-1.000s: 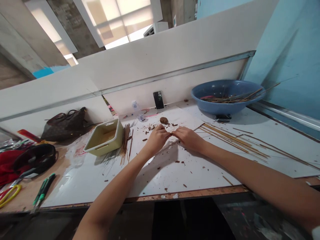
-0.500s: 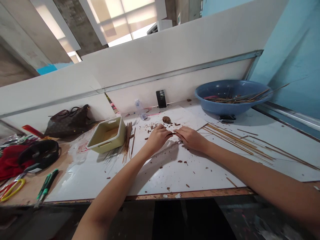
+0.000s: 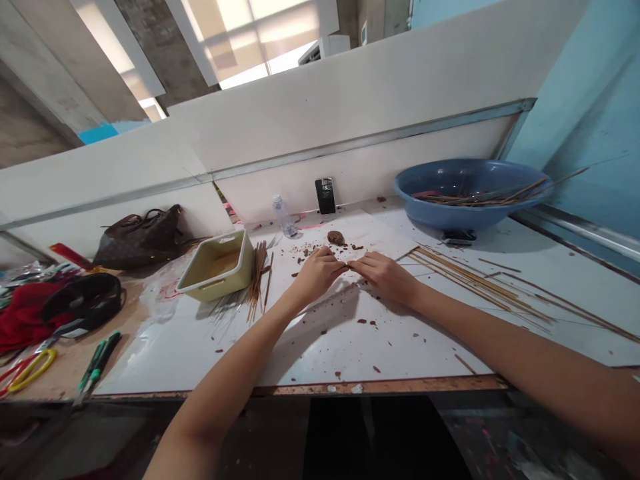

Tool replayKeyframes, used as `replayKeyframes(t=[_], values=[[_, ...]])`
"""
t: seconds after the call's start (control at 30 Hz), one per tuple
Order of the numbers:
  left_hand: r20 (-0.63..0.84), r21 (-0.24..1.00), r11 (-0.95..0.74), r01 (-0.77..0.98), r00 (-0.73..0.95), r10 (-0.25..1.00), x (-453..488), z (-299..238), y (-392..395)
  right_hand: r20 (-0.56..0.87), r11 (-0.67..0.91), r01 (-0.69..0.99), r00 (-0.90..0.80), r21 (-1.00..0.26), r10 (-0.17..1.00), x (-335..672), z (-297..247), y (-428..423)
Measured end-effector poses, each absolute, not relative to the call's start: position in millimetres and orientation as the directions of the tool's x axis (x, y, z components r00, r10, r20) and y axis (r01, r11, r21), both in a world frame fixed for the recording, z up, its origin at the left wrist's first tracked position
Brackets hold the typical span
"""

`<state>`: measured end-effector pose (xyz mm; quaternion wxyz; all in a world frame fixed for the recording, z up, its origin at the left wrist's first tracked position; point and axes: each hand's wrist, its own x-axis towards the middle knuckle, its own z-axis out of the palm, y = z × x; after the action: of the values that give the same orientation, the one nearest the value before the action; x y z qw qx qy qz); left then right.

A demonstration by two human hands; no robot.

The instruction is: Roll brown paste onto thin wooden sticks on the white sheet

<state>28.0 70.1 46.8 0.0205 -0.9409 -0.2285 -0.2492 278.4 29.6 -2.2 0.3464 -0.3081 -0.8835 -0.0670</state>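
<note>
My left hand [image 3: 320, 272] and my right hand [image 3: 381, 275] meet fingertip to fingertip just above the white board [image 3: 210, 367]. Both are closed in a pinch on a small brown piece [image 3: 349, 267], mostly hidden by the fingers. Just beyond them sits a brown clay-like lump [image 3: 335, 237], with brown crumbs scattered around it. Long thin brown sticks [image 3: 470, 283] lie to the right of my right hand. On the left, a bundle of shorter brown sticks [image 3: 257, 277] rests beside a yellow-green plastic bin [image 3: 220, 267].
A blue basin [image 3: 470, 207] holding more sticks stands at the back right. A phone [image 3: 326, 196] leans on the partition near a clear bottle [image 3: 284, 217]. At left lie a brown bag [image 3: 140, 240], green-handled pliers [image 3: 100, 360], scissors [image 3: 33, 372] and a black headband-like item [image 3: 83, 303].
My hands stay together in nearly the same pose, and less of the brown piece shows between the fingertips. The whole view has shifted slightly.
</note>
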Motion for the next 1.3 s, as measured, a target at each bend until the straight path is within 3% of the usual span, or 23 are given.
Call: replayKeyframes(t=[0.3, 0.83, 1.3], values=[[0.499, 0.123, -0.889, 0.441, 0.747, 0.439, 24.3, 42.5, 77.1, 0.637, 0.804, 0.591, -0.594, -0.07, 0.492, 279.8, -0.8, 28.7], [0.503, 0.142, -0.889, 0.435, 0.742, 0.443, 28.1, 46.7, 66.3, 0.681, 0.783, 0.598, -0.503, -0.171, 0.533, 273.5, 2.6, 27.2], [0.493, 0.15, -0.875, 0.46, 0.732, 0.47, 29.4, 41.9, 70.9, 0.646, 0.784, 0.612, -0.558, -0.103, 0.52, 273.2, 6.8, 24.5]])
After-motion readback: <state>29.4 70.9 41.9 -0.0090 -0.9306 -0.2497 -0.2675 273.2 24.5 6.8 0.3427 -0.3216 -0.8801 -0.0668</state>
